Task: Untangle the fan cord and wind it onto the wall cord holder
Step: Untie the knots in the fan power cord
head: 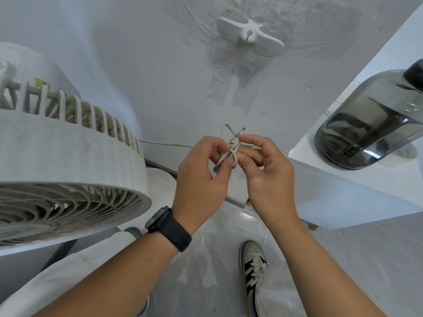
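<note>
Centrally, fingers: the fingers (225, 160) of both hands pinch a knotted bundle of pale cord, thumbs and forefingers pressed onto its crossing loops.
Left hand (201, 177): closed on the lower left loops of the tangle, with a dark smartwatch (168, 227) on the wrist.
Right hand (266, 172): closed on the right side of the tangle, forefinger laid across its top.
Fan cord (230, 148): held in mid-air between the hands, small loops sticking out above the fingers; one strand runs left toward the fan.
Fan (68, 161): a white round fan at the left, grille tilted down toward the camera, well apart from the hands.
Wall cord holder (249, 34): a white bracket on the wall above the hands, bare of cord.
Tabletop (357, 177): a white surface at the right, a smoky transparent jug (370, 120) near its left edge.
Floor (206, 259): glossy grey tiles below the arms, with a striped sneaker (254, 268).
</note>
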